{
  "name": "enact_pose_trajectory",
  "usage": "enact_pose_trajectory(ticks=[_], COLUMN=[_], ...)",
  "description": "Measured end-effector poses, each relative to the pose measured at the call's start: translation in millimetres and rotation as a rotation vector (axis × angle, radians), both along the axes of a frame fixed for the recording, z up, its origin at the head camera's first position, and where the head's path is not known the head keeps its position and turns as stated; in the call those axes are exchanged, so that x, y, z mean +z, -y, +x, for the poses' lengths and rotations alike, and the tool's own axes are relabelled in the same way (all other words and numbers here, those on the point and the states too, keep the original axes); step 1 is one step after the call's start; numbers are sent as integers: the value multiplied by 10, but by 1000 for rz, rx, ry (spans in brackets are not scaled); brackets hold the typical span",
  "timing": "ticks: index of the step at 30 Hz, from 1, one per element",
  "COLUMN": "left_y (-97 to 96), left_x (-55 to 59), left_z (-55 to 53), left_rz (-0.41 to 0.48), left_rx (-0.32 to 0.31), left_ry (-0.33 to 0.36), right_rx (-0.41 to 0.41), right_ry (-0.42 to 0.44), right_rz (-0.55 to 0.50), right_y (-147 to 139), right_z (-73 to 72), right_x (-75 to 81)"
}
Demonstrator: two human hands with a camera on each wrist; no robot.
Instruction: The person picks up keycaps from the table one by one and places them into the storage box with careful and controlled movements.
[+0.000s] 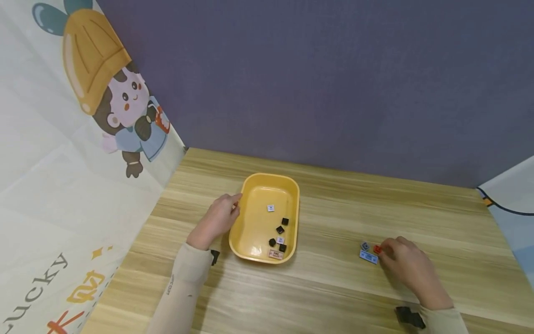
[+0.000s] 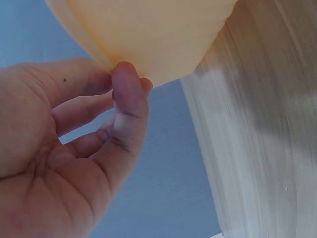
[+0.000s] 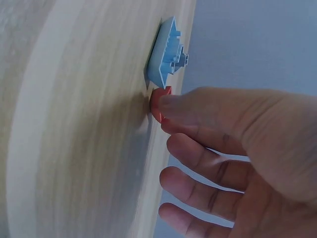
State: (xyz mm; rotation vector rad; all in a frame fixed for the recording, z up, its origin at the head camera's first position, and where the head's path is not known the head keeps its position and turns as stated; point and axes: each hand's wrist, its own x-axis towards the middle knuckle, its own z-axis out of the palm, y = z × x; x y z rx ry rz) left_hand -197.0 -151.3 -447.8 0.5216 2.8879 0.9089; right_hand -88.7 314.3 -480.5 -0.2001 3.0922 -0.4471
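Observation:
In the head view my left hand (image 1: 216, 218) is at the left side of a yellow tray (image 1: 254, 218). The left wrist view shows its thumb and index finger pinching the tray's edge. Farther right, my right hand (image 1: 410, 269) pinches a small red plastic piece (image 3: 155, 105) between thumb and index finger, low over the table. Just beside it lies a long light-blue plastic piece (image 1: 369, 257), with raised walls and a boat-like look in the right wrist view. Next to that is a small grey-blue piece (image 1: 365, 246). The red piece is partly hidden by my fingertips.
Inside the tray lie several small black pieces (image 1: 280, 229), a white tile (image 1: 270, 208), another whitish tile (image 1: 280, 240) and a pink printed piece (image 1: 276, 254). A wooden table (image 1: 333, 287) carries everything. Behind it rises a dark blue-grey panel (image 1: 325, 83).

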Motion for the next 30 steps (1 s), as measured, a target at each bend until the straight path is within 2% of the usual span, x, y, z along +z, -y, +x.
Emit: enact_pose_trajectory(ticks=[11, 19, 30], left_y=[4, 0, -2], left_x=[-13, 10, 17], left_z=[4, 9, 4], left_rz=[-8, -8, -8], left_rx=[1, 1, -1], left_ry=[-1, 7, 14], right_rx=[-2, -6, 28], right_ry=[-22, -6, -72], right_rz=[3, -5, -32], right_y=[14, 27, 143], right_z=[0, -17, -63], right_x=[-33, -28, 58])
